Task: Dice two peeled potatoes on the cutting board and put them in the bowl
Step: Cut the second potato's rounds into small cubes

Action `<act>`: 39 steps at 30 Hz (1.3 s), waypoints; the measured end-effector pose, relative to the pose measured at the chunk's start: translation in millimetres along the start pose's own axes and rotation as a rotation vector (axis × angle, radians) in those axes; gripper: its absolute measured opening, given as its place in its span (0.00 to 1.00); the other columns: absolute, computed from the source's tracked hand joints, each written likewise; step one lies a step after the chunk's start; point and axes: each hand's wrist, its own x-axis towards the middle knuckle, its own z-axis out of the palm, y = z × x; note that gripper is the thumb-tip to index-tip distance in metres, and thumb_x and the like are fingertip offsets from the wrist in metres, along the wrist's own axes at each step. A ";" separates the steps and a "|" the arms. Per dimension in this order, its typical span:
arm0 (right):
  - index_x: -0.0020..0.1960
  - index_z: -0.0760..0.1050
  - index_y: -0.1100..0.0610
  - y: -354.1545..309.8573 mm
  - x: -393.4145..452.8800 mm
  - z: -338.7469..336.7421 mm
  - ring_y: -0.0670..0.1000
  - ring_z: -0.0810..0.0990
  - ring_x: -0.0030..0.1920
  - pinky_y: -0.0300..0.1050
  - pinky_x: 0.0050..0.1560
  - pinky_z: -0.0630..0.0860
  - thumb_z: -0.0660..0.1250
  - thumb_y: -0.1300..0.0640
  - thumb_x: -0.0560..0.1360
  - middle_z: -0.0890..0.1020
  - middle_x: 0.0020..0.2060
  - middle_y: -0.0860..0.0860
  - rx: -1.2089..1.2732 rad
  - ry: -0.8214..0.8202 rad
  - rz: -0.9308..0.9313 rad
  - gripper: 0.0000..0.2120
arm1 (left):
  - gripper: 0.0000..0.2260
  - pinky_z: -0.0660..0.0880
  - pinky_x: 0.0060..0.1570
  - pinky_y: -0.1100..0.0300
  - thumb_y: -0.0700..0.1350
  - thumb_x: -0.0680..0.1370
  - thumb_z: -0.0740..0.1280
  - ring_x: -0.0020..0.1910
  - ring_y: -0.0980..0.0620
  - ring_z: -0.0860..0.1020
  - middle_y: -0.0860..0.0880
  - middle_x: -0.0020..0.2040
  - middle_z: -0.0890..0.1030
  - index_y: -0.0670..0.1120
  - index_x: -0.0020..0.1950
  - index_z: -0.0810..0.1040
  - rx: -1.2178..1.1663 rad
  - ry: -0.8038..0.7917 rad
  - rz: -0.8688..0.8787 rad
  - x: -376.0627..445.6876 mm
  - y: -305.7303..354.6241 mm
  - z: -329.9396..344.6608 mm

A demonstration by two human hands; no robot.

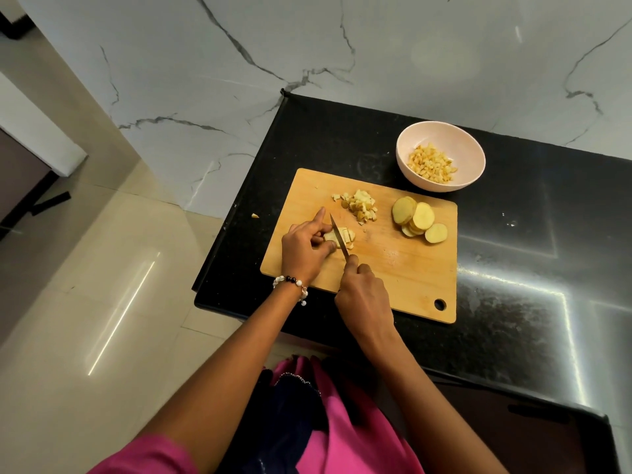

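A wooden cutting board (pixel 403 268) lies on the black counter. My left hand (pixel 306 248) holds a stack of potato strips (pixel 346 237) at the board's left side, fingers curled on it. My right hand (pixel 364 295) grips a knife (pixel 338 239) whose blade cuts down through those strips. A heap of diced potato (pixel 360 205) lies further back on the board. Round potato slices (pixel 417 220) are piled at the board's right. A pale pink bowl (pixel 441 179) behind the board holds diced potato (pixel 431 163).
The black counter (pixel 530 268) ends just left of the board, with tiled floor (pixel 102 285) below. One potato scrap (pixel 255 215) lies at the counter's left edge. A marble wall (pixel 307 46) stands behind.
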 end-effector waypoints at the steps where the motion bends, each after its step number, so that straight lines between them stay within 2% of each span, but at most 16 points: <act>1: 0.73 0.55 0.67 -2.6 1.8 2.1 0.63 0.79 0.45 0.49 0.38 0.71 0.51 0.66 0.79 0.75 0.53 0.63 -0.015 0.025 -0.009 0.23 | 0.29 0.75 0.53 0.54 0.39 0.68 0.75 0.46 0.53 0.75 0.50 0.49 0.84 0.44 0.68 0.72 0.009 0.007 0.008 0.1 0.6 0.4; 5: 0.68 0.64 0.73 -6.4 3.0 6.9 0.64 0.79 0.32 0.49 0.28 0.71 0.56 0.69 0.76 0.77 0.44 0.65 -0.005 0.046 -0.026 0.21 | 0.28 0.72 0.50 0.62 0.40 0.69 0.75 0.47 0.49 0.75 0.50 0.48 0.84 0.45 0.68 0.73 0.036 0.018 0.019 -0.6 -0.1 3.3; 7: 0.62 0.70 0.74 -2.3 -7.2 8.5 0.61 0.76 0.24 0.45 0.21 0.68 0.65 0.71 0.70 0.78 0.37 0.64 -0.054 0.028 -0.019 0.21 | 0.27 0.69 0.48 0.65 0.41 0.69 0.75 0.46 0.49 0.75 0.50 0.48 0.84 0.45 0.68 0.73 0.049 0.029 0.025 -1.2 -0.9 4.4; 9: 0.58 0.73 0.74 3.4 -20.2 14.5 0.58 0.74 0.20 0.43 0.17 0.65 0.70 0.72 0.63 0.78 0.34 0.63 -0.074 0.043 -0.011 0.23 | 0.27 0.68 0.47 0.66 0.41 0.69 0.75 0.45 0.50 0.75 0.51 0.48 0.84 0.45 0.67 0.74 0.049 0.044 0.030 -1.0 -1.7 4.9; 11: 0.62 0.71 0.73 8.3 -30.2 15.2 0.59 0.76 0.24 0.44 0.20 0.66 0.68 0.71 0.66 0.78 0.38 0.63 -0.074 -0.001 -0.009 0.25 | 0.27 0.69 0.48 0.64 0.41 0.69 0.75 0.44 0.51 0.75 0.51 0.48 0.84 0.44 0.67 0.74 0.048 0.041 0.023 -2.0 0.4 4.8; 14: 0.73 0.58 0.66 12.7 -29.8 8.3 0.62 0.79 0.44 0.51 0.38 0.72 0.55 0.65 0.76 0.75 0.55 0.62 0.054 -0.027 0.009 0.25 | 0.28 0.73 0.52 0.61 0.41 0.69 0.75 0.46 0.51 0.77 0.50 0.50 0.84 0.45 0.68 0.72 0.014 0.010 -0.018 -1.3 1.7 1.8; 15: 0.74 0.56 0.64 14.1 -28.0 5.6 0.62 0.78 0.48 0.52 0.43 0.73 0.54 0.64 0.77 0.75 0.57 0.61 0.101 -0.016 0.021 0.26 | 0.29 0.74 0.54 0.58 0.40 0.69 0.76 0.47 0.51 0.78 0.50 0.50 0.84 0.45 0.69 0.71 -0.010 -0.001 -0.042 -0.6 2.1 0.8; 17: 0.74 0.56 0.63 13.8 -23.2 1.3 0.62 0.77 0.50 0.52 0.46 0.73 0.54 0.63 0.77 0.75 0.58 0.61 0.136 0.023 0.033 0.26 | 0.31 0.75 0.56 0.57 0.39 0.69 0.75 0.48 0.50 0.78 0.50 0.51 0.83 0.44 0.70 0.70 -0.023 -0.007 -0.072 -0.6 2.9 -0.8; 22: 0.74 0.56 0.63 8.4 -7.0 3.0 0.63 0.76 0.50 0.51 0.44 0.71 0.54 0.63 0.77 0.75 0.56 0.62 0.119 0.014 0.015 0.26 | 0.32 0.66 0.45 0.74 0.41 0.69 0.75 0.49 0.52 0.75 0.51 0.50 0.84 0.46 0.71 0.68 0.051 0.042 -0.078 -4.9 2.7 0.3; 26: 0.75 0.54 0.64 4.2 -2.4 4.9 0.63 0.76 0.51 0.51 0.44 0.71 0.53 0.64 0.77 0.74 0.58 0.63 0.060 -0.007 -0.002 0.26 | 0.32 0.63 0.43 0.82 0.41 0.69 0.76 0.48 0.55 0.74 0.50 0.47 0.84 0.46 0.71 0.68 0.039 0.058 -0.090 -4.1 3.0 1.1; 29: 0.73 0.55 0.66 -1.5 5.7 5.6 0.64 0.78 0.48 0.48 0.39 0.66 0.51 0.65 0.78 0.75 0.55 0.63 0.014 0.020 -0.027 0.24 | 0.31 0.63 0.44 0.80 0.41 0.69 0.75 0.49 0.53 0.75 0.49 0.47 0.84 0.46 0.71 0.69 0.047 0.063 -0.081 -2.5 2.4 1.0; 32: 0.70 0.60 0.69 -7.4 12.6 7.1 0.64 0.79 0.42 0.47 0.35 0.66 0.52 0.65 0.78 0.77 0.50 0.64 0.025 0.046 -0.043 0.21 | 0.30 0.62 0.41 0.82 0.40 0.69 0.75 0.46 0.52 0.73 0.47 0.45 0.84 0.46 0.70 0.70 0.049 0.077 -0.078 -2.2 2.9 1.5; 34: 0.67 0.64 0.72 -6.5 5.1 9.3 0.64 0.79 0.34 0.47 0.29 0.65 0.58 0.68 0.75 0.78 0.44 0.65 0.019 0.036 -0.053 0.21 | 0.30 0.62 0.40 0.82 0.41 0.70 0.75 0.46 0.54 0.71 0.47 0.45 0.84 0.46 0.70 0.70 0.048 0.079 -0.076 -2.9 3.7 3.0; 37: 0.59 0.72 0.74 -2.0 -18.6 15.7 0.59 0.74 0.21 0.42 0.20 0.61 0.69 0.72 0.64 0.78 0.34 0.64 -0.054 0.029 -0.039 0.23 | 0.30 0.63 0.41 0.79 0.42 0.70 0.75 0.46 0.51 0.73 0.49 0.45 0.84 0.46 0.71 0.69 0.046 0.085 -0.076 -3.5 2.9 3.8; 39: 0.63 0.70 0.73 0.9 -31.3 13.7 0.60 0.77 0.26 0.44 0.22 0.65 0.67 0.70 0.68 0.78 0.39 0.63 -0.055 -0.008 -0.038 0.23 | 0.31 0.64 0.43 0.76 0.42 0.70 0.75 0.47 0.49 0.75 0.50 0.45 0.84 0.46 0.71 0.69 0.037 0.086 -0.079 -4.4 2.5 3.8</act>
